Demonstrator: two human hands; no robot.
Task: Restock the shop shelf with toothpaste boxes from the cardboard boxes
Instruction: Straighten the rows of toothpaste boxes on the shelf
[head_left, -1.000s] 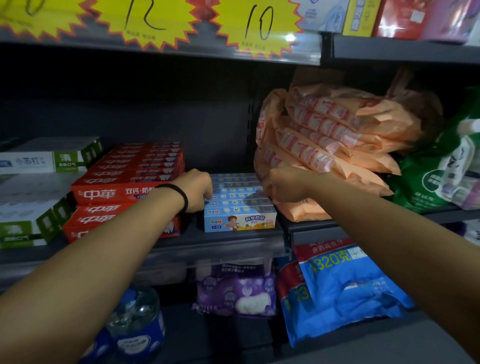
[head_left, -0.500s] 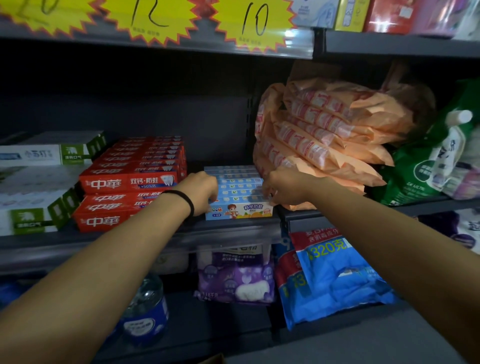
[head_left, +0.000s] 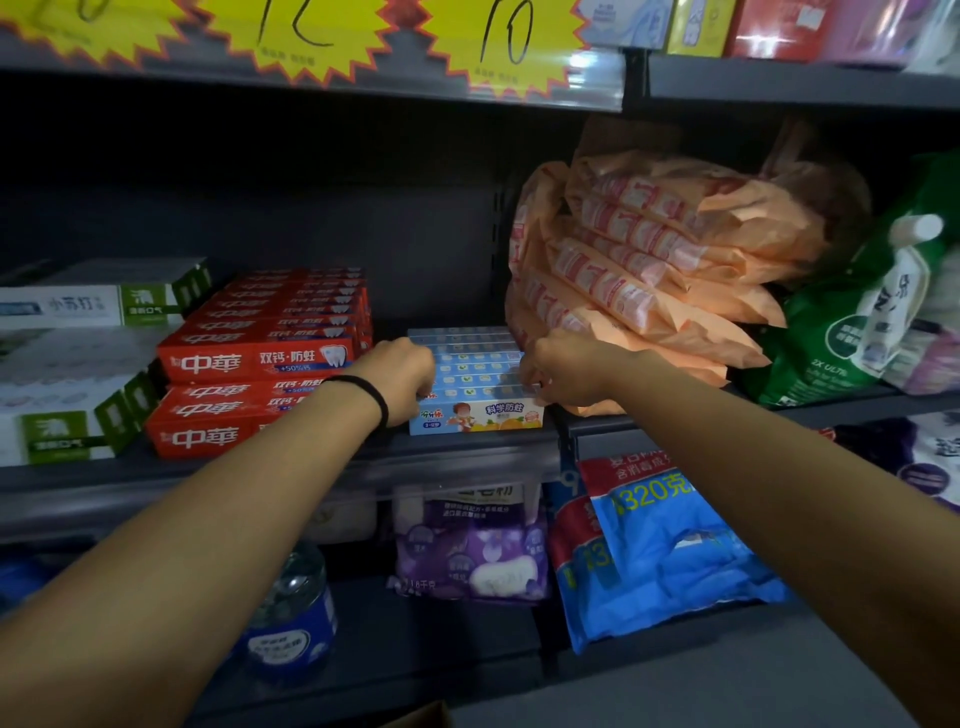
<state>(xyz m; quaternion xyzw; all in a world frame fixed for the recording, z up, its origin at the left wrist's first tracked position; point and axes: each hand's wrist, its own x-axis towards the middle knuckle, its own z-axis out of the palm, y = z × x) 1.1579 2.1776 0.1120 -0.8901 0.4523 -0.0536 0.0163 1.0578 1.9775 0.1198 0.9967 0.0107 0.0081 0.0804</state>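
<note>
**Both hands on the blue toothpaste boxes, middle shelf**

The left hand (head_left: 402, 379) reached onto the shelf (head_left: 291, 470) with fingers curled, knuckles up, gripping the left end of the row of light-blue toothpaste boxes (head_left: 475, 387). A black band (head_left: 370, 391) circled that wrist. The right hand (head_left: 563, 371) met the same row at its right end, fingers bent and pinching the edge of the front boxes. Fingertips on both sides were partly hidden behind the knuckles, so how deep the hold went could not be told.

The blue boxes lay flat in a tight row running back into the shelf, the front one showing a cartoon child and orange fruit.

Just left of them, touching or nearly so, stood stacked red toothpaste boxes (head_left: 249, 364), and further left white-and-green boxes (head_left: 88, 306). Hard against the right side leaned a pile of orange packets (head_left: 649, 270), crowding the right hand. Beyond those sat a green pouch (head_left: 841, 332).

Yellow starburst price tags (head_left: 498, 36) hung on the rail above. On the level below: a purple pack (head_left: 472, 561), a blue bag (head_left: 670, 551) and a blue-labelled jar (head_left: 291, 618).
</note>
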